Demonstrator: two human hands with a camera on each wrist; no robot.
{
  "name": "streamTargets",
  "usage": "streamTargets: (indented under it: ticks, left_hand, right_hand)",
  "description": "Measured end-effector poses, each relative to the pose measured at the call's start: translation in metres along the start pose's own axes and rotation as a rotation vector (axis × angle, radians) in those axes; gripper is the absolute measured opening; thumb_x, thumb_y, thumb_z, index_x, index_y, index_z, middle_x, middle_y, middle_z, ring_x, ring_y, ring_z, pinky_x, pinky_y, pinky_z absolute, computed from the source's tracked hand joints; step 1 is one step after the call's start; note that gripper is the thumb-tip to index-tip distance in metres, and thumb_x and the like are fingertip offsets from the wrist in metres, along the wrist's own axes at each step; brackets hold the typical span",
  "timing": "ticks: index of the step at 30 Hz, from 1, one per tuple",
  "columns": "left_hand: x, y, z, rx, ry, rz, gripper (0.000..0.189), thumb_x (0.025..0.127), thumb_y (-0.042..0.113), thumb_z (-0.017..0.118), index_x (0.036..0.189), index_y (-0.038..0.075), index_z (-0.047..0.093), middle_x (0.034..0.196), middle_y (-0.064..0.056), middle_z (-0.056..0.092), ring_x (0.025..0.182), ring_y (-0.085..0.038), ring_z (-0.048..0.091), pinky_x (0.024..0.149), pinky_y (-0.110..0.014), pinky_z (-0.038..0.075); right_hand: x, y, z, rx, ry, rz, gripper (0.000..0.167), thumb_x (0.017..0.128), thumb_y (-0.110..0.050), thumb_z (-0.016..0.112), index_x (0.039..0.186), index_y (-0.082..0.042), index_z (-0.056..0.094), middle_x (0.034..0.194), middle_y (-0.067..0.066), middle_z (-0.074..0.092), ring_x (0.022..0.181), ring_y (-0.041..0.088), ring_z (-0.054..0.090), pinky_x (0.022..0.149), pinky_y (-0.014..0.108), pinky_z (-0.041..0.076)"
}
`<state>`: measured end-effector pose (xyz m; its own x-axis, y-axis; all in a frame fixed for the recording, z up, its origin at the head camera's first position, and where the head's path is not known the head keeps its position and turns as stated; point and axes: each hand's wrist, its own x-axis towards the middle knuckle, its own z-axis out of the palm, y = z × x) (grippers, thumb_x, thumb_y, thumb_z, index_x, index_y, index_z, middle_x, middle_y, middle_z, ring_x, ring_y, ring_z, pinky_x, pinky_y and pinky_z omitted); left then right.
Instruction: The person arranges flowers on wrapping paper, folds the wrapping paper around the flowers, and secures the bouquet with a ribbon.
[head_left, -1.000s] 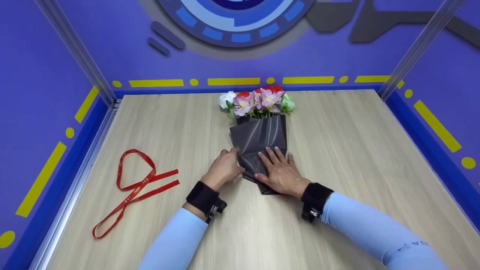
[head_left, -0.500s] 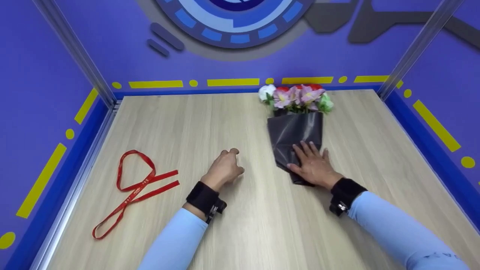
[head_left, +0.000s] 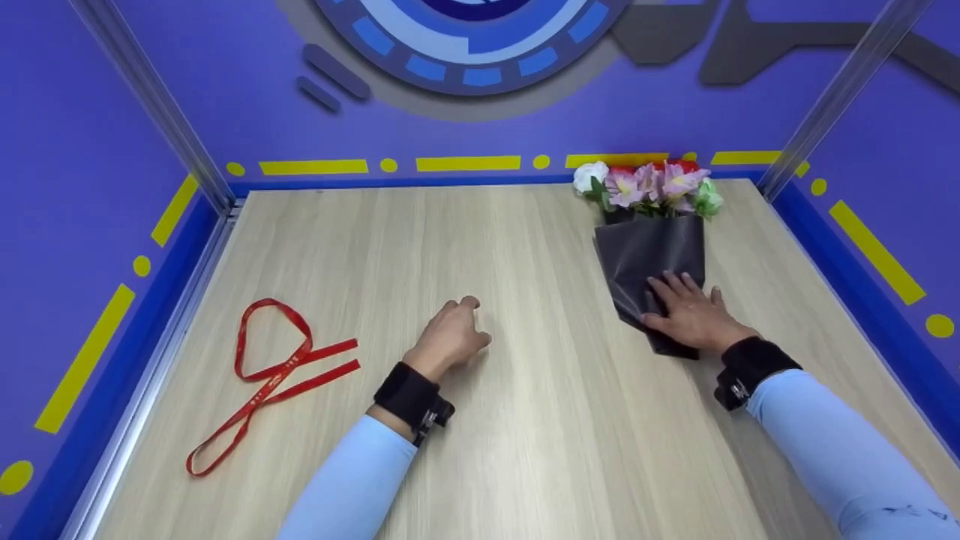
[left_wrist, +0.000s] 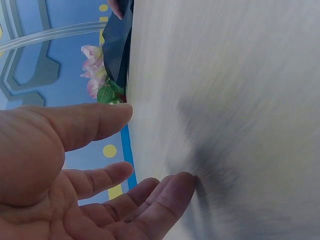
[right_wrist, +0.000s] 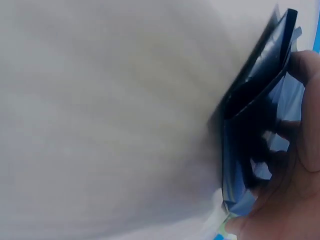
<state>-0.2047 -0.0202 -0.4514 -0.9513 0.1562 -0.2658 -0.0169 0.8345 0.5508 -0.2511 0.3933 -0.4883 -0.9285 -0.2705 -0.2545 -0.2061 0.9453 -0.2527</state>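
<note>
A bouquet of pink, red, white and pale green flowers [head_left: 649, 187] in dark wrapping paper [head_left: 652, 247] lies at the right of the table, blooms toward the back wall. On the lower part of the wrapping rests my right hand [head_left: 694, 315], fingers spread and pressing flat. In the right wrist view, folded layers of the dark paper [right_wrist: 250, 130] show under that hand. My left hand [head_left: 448, 337] is at the table's middle, fingers loosely bent with nothing between them. The left wrist view shows its thumb and fingers apart, just over the wood.
A red ribbon [head_left: 281, 367] lies in loops on the left of the wooden table [head_left: 510, 435]. Blue-purple panels with yellow marks [head_left: 469, 163] stand around the back and sides. Metal posts rise at both back corners.
My right hand has slid the bouquet to the right and slightly back, away from my left hand. The left hand has stayed in place, and the ribbon has not moved.
</note>
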Motion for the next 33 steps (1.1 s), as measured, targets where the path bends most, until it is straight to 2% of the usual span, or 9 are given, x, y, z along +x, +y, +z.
streamTargets:
  ticks: [5, 13, 18, 20, 25, 33]
  left_hand:
    - [-0.001, -0.002, -0.001, -0.007, 0.002, 0.017, 0.061, 0.093, 0.019, 0.071, 0.150, 0.006, 0.050, 0.134, -0.020, 0.059, 0.097, -0.025, 0.060, 0.089, -0.038, 0.053]
    - [-0.001, -0.003, -0.001, -0.013, 0.005, 0.021, 0.061, 0.094, 0.019, 0.070, 0.149, 0.006, 0.051, 0.133, -0.020, 0.060, 0.099, -0.025, 0.060, 0.092, -0.038, 0.053]
    - [-0.002, -0.004, 0.000, -0.005, 0.007, 0.034, 0.058, 0.094, 0.017, 0.068, 0.149, 0.005, 0.052, 0.131, -0.019, 0.061, 0.093, -0.023, 0.059, 0.084, -0.036, 0.053]
    - [-0.002, -0.004, 0.000, -0.008, 0.008, 0.035, 0.058, 0.094, 0.017, 0.068, 0.149, 0.005, 0.052, 0.131, -0.019, 0.061, 0.092, -0.023, 0.059, 0.082, -0.035, 0.052]
    - [-0.002, -0.005, 0.000, -0.023, 0.004, 0.029, 0.057, 0.095, 0.018, 0.067, 0.148, 0.006, 0.053, 0.130, -0.018, 0.061, 0.096, -0.023, 0.058, 0.087, -0.037, 0.053]
    - [-0.002, -0.007, -0.001, -0.005, 0.012, 0.032, 0.055, 0.095, 0.019, 0.067, 0.148, 0.006, 0.054, 0.130, -0.018, 0.061, 0.097, -0.024, 0.059, 0.091, -0.039, 0.053]
  right_hand:
    - [0.000, -0.002, 0.000, 0.008, 0.024, -0.009, 0.082, 0.104, -0.053, 0.051, 0.163, -0.002, 0.024, 0.167, 0.032, 0.012, 0.152, 0.057, 0.005, 0.109, 0.084, 0.003]
    - [0.000, -0.015, 0.006, 0.023, 0.166, -0.040, 0.075, 0.110, -0.049, 0.038, 0.164, 0.001, 0.019, 0.169, 0.029, 0.011, 0.155, 0.052, 0.005, 0.114, 0.079, 0.004]
    - [0.002, -0.024, 0.008, 0.075, 0.237, -0.045, 0.073, 0.111, -0.048, 0.033, 0.163, 0.002, 0.019, 0.169, 0.028, 0.012, 0.156, 0.049, 0.007, 0.118, 0.075, 0.003]
    - [0.003, -0.027, 0.008, 0.095, 0.275, -0.048, 0.073, 0.112, -0.047, 0.033, 0.163, 0.003, 0.019, 0.169, 0.028, 0.013, 0.155, 0.049, 0.009, 0.119, 0.073, 0.004]
    - [0.006, -0.033, 0.009, 0.126, 0.366, -0.050, 0.072, 0.112, -0.044, 0.035, 0.162, 0.005, 0.019, 0.168, 0.030, 0.015, 0.155, 0.049, 0.012, 0.121, 0.070, 0.007]
    - [0.008, -0.036, 0.010, 0.135, 0.411, -0.069, 0.068, 0.112, -0.040, 0.037, 0.160, 0.006, 0.025, 0.166, 0.032, 0.020, 0.154, 0.049, 0.015, 0.121, 0.068, 0.010]
